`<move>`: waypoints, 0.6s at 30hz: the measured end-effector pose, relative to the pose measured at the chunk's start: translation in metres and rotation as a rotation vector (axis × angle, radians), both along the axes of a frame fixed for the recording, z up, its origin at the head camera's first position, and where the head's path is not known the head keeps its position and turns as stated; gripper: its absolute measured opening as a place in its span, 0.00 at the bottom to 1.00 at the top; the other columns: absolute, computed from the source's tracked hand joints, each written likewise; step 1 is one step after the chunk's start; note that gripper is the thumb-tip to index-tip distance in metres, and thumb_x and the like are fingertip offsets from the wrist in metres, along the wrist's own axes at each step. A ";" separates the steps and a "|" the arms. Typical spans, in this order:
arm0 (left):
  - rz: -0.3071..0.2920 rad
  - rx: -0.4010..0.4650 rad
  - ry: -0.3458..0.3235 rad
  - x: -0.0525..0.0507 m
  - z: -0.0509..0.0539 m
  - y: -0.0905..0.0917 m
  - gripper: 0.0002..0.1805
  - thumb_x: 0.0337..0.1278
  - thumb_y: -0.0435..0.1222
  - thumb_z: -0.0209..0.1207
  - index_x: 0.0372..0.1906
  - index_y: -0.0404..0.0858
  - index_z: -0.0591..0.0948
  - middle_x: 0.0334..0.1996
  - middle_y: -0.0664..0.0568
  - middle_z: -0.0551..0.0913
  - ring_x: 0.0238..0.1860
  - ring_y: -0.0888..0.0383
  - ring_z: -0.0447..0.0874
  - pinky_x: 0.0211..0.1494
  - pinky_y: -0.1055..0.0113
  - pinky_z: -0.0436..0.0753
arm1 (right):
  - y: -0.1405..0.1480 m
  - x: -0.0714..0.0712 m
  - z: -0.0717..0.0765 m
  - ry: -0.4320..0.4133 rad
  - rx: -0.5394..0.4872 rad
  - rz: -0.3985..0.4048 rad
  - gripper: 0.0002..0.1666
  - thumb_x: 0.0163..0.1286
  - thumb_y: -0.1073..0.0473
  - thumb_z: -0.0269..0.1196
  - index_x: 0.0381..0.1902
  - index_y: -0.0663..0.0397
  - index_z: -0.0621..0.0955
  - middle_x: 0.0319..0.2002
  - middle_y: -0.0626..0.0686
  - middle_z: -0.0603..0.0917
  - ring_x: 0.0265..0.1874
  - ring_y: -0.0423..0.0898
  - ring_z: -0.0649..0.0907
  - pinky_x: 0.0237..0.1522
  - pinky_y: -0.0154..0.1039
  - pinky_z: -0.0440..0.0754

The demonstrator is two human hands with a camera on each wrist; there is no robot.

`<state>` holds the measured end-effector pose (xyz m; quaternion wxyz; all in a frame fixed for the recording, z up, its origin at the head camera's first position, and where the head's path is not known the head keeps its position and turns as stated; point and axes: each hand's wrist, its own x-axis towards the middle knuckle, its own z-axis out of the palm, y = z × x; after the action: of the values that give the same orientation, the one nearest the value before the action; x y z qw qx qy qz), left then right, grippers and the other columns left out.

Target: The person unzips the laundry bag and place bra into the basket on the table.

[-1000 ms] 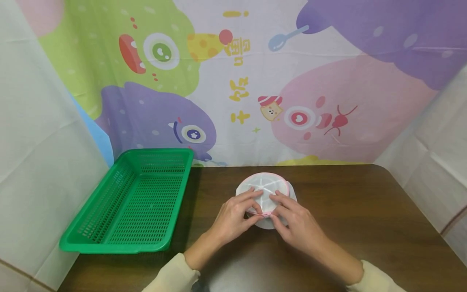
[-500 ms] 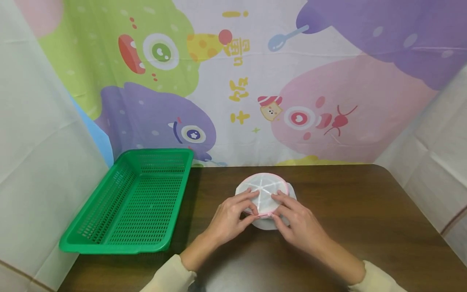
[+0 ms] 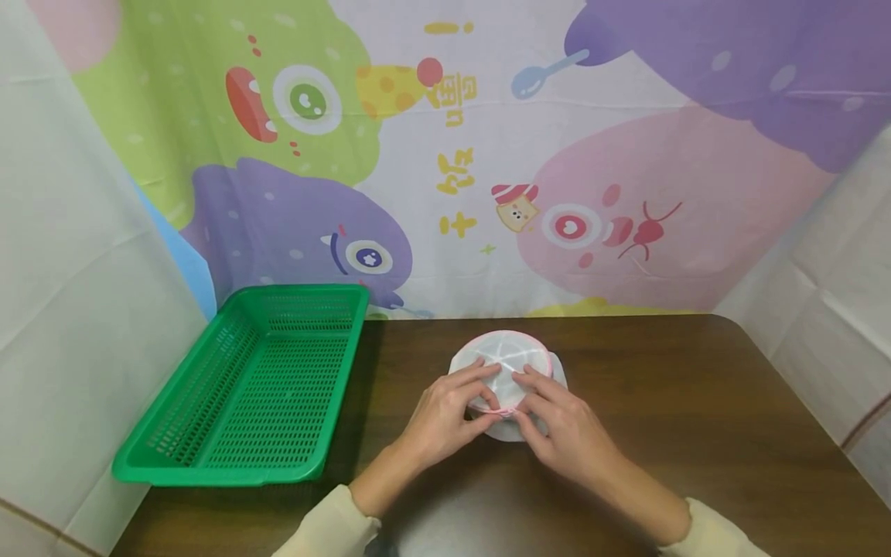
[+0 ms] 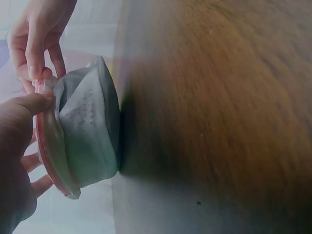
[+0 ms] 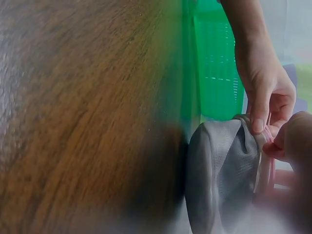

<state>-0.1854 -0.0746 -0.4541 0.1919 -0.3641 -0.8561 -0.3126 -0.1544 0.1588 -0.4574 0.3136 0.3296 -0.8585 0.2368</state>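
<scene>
A round white mesh laundry bag with a pink zipper rim sits on the table in front of me. Its soft grey-looking side stands on the wood in the left wrist view. My left hand pinches the near rim between thumb and index finger, other fingers lying on the mesh top. Beside it, my right hand pinches the pink zipper at the rim, its other fingers over the top. The two thumbs are close together. Fingertips partly hide the zipper pull.
A green perforated plastic basket stands on the left of the brown wooden table. A cartoon-printed cloth hangs behind the table, and pale cloth walls close in both sides.
My thumbs drew slightly apart along the rim half a second ago and are now closer together again. The laundry bag has hardly shifted, and the basket stays in place.
</scene>
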 end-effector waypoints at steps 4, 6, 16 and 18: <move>-0.004 -0.003 0.001 0.000 0.000 -0.001 0.09 0.57 0.36 0.84 0.34 0.44 0.91 0.67 0.45 0.92 0.74 0.42 0.88 0.70 0.47 0.91 | 0.000 0.000 -0.001 -0.003 0.005 -0.005 0.10 0.60 0.67 0.81 0.31 0.54 0.88 0.58 0.59 0.94 0.63 0.62 0.93 0.49 0.55 0.95; -0.009 -0.003 0.008 0.000 -0.001 -0.003 0.09 0.58 0.36 0.84 0.34 0.44 0.91 0.67 0.45 0.92 0.74 0.42 0.89 0.70 0.47 0.91 | 0.000 0.000 -0.001 0.000 0.009 -0.007 0.10 0.60 0.67 0.81 0.31 0.53 0.87 0.58 0.59 0.94 0.63 0.62 0.93 0.50 0.55 0.95; 0.006 -0.003 0.027 0.000 -0.004 -0.010 0.10 0.58 0.36 0.84 0.34 0.45 0.90 0.66 0.46 0.93 0.72 0.42 0.90 0.68 0.47 0.92 | 0.005 -0.002 0.000 0.000 0.010 -0.032 0.11 0.60 0.67 0.81 0.31 0.53 0.87 0.59 0.59 0.94 0.62 0.62 0.93 0.51 0.56 0.95; 0.005 -0.003 0.024 -0.001 -0.004 -0.009 0.10 0.58 0.36 0.84 0.35 0.45 0.90 0.66 0.46 0.93 0.73 0.42 0.90 0.69 0.47 0.91 | 0.005 -0.001 0.000 -0.003 0.008 -0.028 0.11 0.60 0.68 0.81 0.30 0.53 0.87 0.59 0.59 0.94 0.62 0.62 0.93 0.51 0.56 0.95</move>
<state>-0.1860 -0.0840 -0.4580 0.2025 -0.3659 -0.8550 -0.3066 -0.1558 0.1634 -0.4570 0.3142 0.3185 -0.8643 0.2298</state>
